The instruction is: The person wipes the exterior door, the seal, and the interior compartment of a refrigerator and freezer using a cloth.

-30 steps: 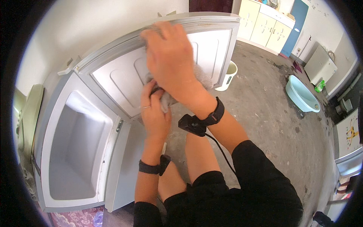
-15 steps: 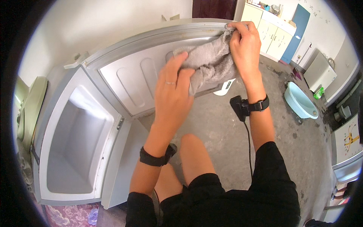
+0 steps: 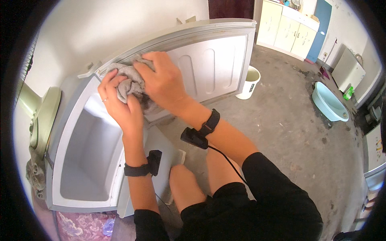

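Note:
A bunched grey cloth [image 3: 130, 82] is between my two hands, up against the hinge-side end of an open freezer door [image 3: 197, 72]. My left hand [image 3: 120, 96], with a ring on one finger, grips the cloth's lower left part. Over its upper right part my right hand [image 3: 163, 78] is closed, near the door's rubber seal. The white inner panel of the door shows raised oblong ribs. Left of and below my hands is the open freezer compartment [image 3: 90, 148], grey-white inside; nothing lies in the part I can see.
Behind the door's free end stands a white bucket [image 3: 250, 82]. A light blue tub [image 3: 327, 102] sits on the concrete floor to the right. Cream cabinets [image 3: 287, 30] line the far wall. A pale green fan-like object [image 3: 45, 116] is left of the freezer.
Both hands have moved left along the door with the cloth, from its free end to its hinge end. The cloth is now more crumpled, and the bucket is more fully visible.

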Demonstrator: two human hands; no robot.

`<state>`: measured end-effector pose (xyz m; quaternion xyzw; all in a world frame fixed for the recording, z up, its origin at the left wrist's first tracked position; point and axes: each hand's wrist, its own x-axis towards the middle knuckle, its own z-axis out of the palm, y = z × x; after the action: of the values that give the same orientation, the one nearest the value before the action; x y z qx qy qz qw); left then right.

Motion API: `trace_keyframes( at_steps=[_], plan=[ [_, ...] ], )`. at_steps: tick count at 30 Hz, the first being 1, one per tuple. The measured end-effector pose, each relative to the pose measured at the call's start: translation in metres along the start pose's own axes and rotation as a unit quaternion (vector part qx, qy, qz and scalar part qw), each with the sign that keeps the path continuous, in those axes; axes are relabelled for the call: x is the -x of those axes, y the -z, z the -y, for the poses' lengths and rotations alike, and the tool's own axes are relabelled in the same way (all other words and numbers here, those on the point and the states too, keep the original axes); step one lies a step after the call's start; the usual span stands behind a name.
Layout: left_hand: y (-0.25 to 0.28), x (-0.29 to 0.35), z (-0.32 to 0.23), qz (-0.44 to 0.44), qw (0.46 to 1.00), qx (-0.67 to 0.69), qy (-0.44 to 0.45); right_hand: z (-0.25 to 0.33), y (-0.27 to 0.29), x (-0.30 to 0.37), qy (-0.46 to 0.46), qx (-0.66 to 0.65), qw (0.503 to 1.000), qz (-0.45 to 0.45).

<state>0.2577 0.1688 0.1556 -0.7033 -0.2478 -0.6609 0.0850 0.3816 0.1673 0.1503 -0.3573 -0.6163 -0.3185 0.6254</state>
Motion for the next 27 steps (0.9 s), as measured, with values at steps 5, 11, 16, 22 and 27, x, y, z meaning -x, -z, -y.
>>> trace_keyframes(
  at_steps=[5, 11, 16, 22, 27],
  plan=[
    [-0.004, 0.016, 0.006, 0.067, 0.997, -0.029, -0.023, -0.067, 0.045, 0.017, -0.016, 0.107, 0.99, -0.094],
    [-0.034, 0.05, -0.009, 0.166, 0.984, 0.055, -0.045, -0.059, 0.035, 0.014, -0.153, 0.067, 0.967, -0.191],
    [-0.008, 0.096, 0.002, 0.083, 0.974, 0.143, 0.158, 0.008, -0.013, 0.047, -0.097, -0.067, 0.993, 0.02],
    [0.05, 0.152, -0.03, 0.121, 0.847, 0.33, 0.399, 0.061, 0.04, 0.11, -0.312, -0.369, 0.848, 0.218],
    [0.07, 0.185, -0.049, 0.149, 0.802, 0.269, 0.512, -0.007, 0.138, 0.147, -0.229, -0.178, 0.918, 0.272]
  ],
)
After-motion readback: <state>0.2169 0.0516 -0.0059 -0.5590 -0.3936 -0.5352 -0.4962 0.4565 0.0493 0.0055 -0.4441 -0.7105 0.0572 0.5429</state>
